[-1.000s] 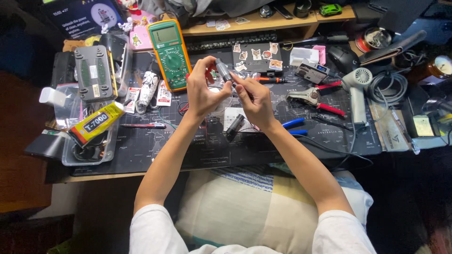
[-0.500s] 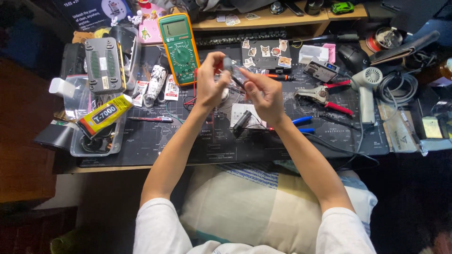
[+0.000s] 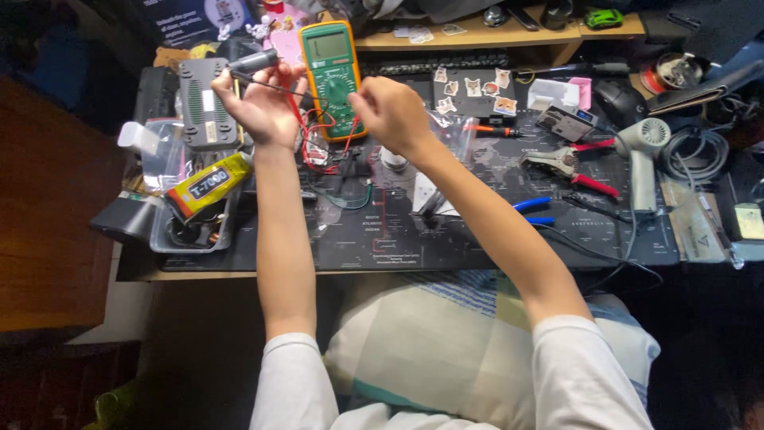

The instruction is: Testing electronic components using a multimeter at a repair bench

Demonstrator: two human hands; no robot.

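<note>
Handling: test leads at a green-and-yellow digital multimeter (image 3: 333, 76) lying at the back of the dark desk mat (image 3: 446, 239).
Left hand (image 3: 259, 99): raised over the mat just left of the meter; fingers curled round a dark cylindrical part or probe (image 3: 253, 60), with black lead wire (image 3: 274, 84) running across the palm.
Right hand (image 3: 390, 111): just right of the meter; thumb and forefinger pinched narrow, apparently on a thin lead end near the meter's lower edge. What exactly sits between the fingertips is too small to tell.
Leads: red wire (image 3: 312, 143) loops in a tangle below the meter, between the two wrists, above a small dark fixture (image 3: 350, 171) on the mat.
Meter position: face up, display toward the shelf, rotary dial between the hands.
Progress, judged: leads look taken up and being sorted or seated; no probe touches any part on the mat, so no measuring is under way yet. Display reading not legible.
Left of hands: grey ribbed box (image 3: 203, 103); clear bin holding a yellow glue tube (image 3: 208, 185).
Right of hands: sheet of cat stickers (image 3: 473, 87), red-handled wire stripper (image 3: 565, 167), blue-handled pliers (image 3: 532, 209), white heat gun (image 3: 643, 155), coiled grey cable (image 3: 700, 151).
Near edge: person's white sleeves and a pale checked cushion (image 3: 430, 342) in the lap.
</note>
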